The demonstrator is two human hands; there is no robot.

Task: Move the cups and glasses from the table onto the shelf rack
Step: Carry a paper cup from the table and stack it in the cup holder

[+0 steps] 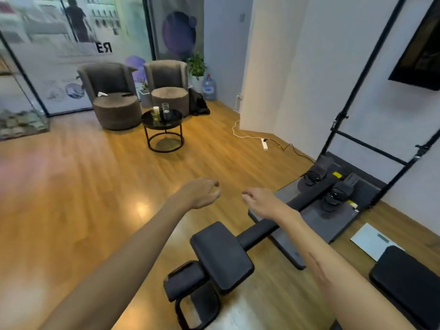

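Reaching forward over the wooden floor (95,186), both bare arms stretch out with nothing held. The left hand (200,192) has a loosely curled, relaxed grip, fingers bent and apart, pinching nothing. The right hand (264,202) is the same, its fingers loosely curled toward the left hand with a gap between the two.

Well beyond both grips, across the floor, stands a small round black worktop (162,120). On it sit a tall clear glass (165,108), a small pale cup (156,110) just beside it, and what seems to be a dark cup (166,114) in front of the glass; finer detail is too small to tell. Two grey armchairs (112,91) stand behind the worktop.

Directly below the grips lies a black exercise machine (221,256), its rail running toward the right grip's far side, where footrests (333,194) sit near the wall.
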